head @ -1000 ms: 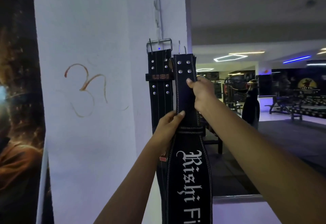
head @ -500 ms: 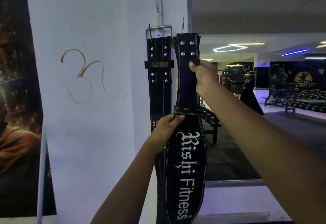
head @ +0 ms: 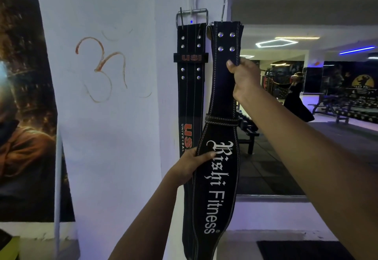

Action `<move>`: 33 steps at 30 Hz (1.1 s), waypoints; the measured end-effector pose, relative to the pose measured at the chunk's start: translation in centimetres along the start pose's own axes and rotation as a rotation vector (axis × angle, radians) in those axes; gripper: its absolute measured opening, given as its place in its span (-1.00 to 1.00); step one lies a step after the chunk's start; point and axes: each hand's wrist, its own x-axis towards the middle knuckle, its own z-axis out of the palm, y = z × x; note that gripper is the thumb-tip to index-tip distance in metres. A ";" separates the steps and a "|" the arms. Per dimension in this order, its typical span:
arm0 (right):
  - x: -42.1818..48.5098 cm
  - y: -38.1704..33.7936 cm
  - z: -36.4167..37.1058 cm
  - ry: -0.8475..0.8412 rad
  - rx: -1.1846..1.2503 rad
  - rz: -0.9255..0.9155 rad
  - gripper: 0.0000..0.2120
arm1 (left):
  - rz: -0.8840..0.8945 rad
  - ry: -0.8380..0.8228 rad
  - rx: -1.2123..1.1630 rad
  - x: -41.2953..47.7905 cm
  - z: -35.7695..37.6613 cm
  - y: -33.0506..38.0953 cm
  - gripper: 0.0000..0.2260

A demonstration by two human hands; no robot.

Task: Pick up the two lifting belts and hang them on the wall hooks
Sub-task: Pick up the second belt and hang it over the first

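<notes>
One white wall (head: 114,136) fills the left half of the view, with one poster (head: 24,106) at its 9 o'clock edge and one wide mirror (head: 306,106) at 3 o'clock. Two black lifting belts hang side by side against the wall's corner. The Rishi Fitness belt (head: 216,177) is the nearer one, running from 12 o'clock down to 6 o'clock; its top end sits just below one thin metal hook (head: 223,9), and whether it is caught on the hook cannot be told. The USI belt (head: 190,87) lies just beside it at its 9 o'clock side, hanging by its metal buckle (head: 191,17). Two hands grip the nearer belt. The right hand (head: 244,77) pinches its right edge below the four rivets, thumb in front. The left hand (head: 191,166) is wrapped around its left edge lower down, at the wide lettered part, thumb across the front.
</notes>
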 end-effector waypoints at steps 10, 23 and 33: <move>-0.4 0.3 -1.1 -0.011 0.073 0.040 -0.83 | 0.225 0.088 -0.165 2.7 2.0 10.2 -0.49; -5.5 6.5 -5.8 -0.199 -0.224 -0.053 -0.86 | 0.503 0.279 -0.138 3.4 4.5 17.7 -0.57; -8.7 11.8 -8.8 -0.221 -0.381 -0.047 -0.80 | 0.549 0.263 -0.193 4.0 3.5 18.4 -0.65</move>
